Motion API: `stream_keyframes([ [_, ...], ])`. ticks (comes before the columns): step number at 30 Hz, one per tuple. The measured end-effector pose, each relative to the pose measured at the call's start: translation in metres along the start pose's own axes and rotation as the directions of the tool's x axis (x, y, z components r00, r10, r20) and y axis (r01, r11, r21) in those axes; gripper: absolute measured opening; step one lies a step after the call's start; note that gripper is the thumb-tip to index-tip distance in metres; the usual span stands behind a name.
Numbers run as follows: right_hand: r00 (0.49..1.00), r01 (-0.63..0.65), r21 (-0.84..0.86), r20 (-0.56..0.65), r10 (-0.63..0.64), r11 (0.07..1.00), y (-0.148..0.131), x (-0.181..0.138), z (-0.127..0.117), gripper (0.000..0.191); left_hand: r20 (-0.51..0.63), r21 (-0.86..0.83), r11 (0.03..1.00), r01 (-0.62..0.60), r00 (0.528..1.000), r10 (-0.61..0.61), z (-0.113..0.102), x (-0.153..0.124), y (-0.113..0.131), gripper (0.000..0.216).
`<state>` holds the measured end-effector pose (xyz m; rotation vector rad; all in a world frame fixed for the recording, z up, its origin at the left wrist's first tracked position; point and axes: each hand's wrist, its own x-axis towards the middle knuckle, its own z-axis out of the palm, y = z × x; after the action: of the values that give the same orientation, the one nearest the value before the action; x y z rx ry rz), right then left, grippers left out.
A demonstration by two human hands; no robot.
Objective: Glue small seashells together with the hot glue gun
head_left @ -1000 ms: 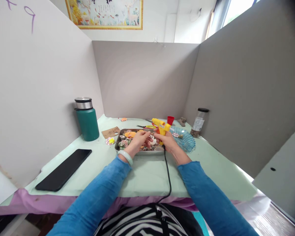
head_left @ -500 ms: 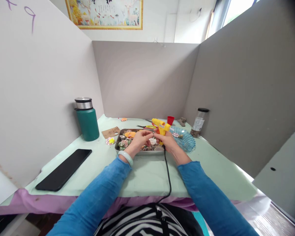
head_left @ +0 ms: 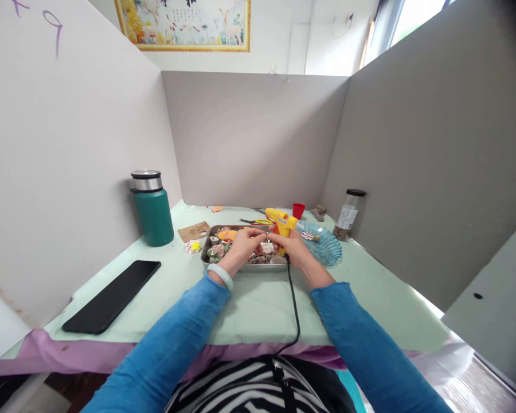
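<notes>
My right hand (head_left: 293, 248) grips the handle of a yellow glue gun (head_left: 281, 221), whose black cord (head_left: 294, 298) runs back to me. Its nozzle points left toward my left hand (head_left: 245, 244), whose fingers pinch a small pale shell piece (head_left: 266, 247). Both hands hover over a metal tray (head_left: 206, 252) filled with several shells and orange bits.
A green flask (head_left: 152, 207) stands at the left wall. A black phone (head_left: 110, 296) lies near the front left. A blue scalloped glass dish (head_left: 327, 245), a red cup (head_left: 298, 210), a clear jar (head_left: 347, 214), scissors (head_left: 254, 221) and a brown card (head_left: 194, 231) surround the tray.
My left hand has lifted slightly and its fingers have closed on the small shell piece by the nozzle. My right hand and the glue gun have barely moved.
</notes>
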<state>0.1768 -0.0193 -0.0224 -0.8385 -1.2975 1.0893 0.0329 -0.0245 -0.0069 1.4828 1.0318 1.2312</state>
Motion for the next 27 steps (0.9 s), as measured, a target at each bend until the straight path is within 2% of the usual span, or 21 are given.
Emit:
stream_keyframes([
  [13,1.0,0.002,0.011,-0.006,-0.002,1.0,0.0034,0.0025,-0.0012,0.026,0.047,0.035,0.999,0.006,0.999,-0.008,-0.0006,0.0027,-0.0043,0.009],
  [21,1.0,0.011,0.01,-0.002,-0.01,1.0,0.0018,0.0012,-0.0005,0.026,0.079,-0.048,0.996,0.076,0.994,-0.072,-0.0007,0.0015,-0.0026,0.008],
  [27,1.0,0.014,0.009,-0.002,-0.013,1.0,0.0019,0.0021,-0.0002,0.027,0.046,-0.138,0.989,0.054,0.998,-0.049,-0.0023,0.0031,-0.0067,0.013],
])
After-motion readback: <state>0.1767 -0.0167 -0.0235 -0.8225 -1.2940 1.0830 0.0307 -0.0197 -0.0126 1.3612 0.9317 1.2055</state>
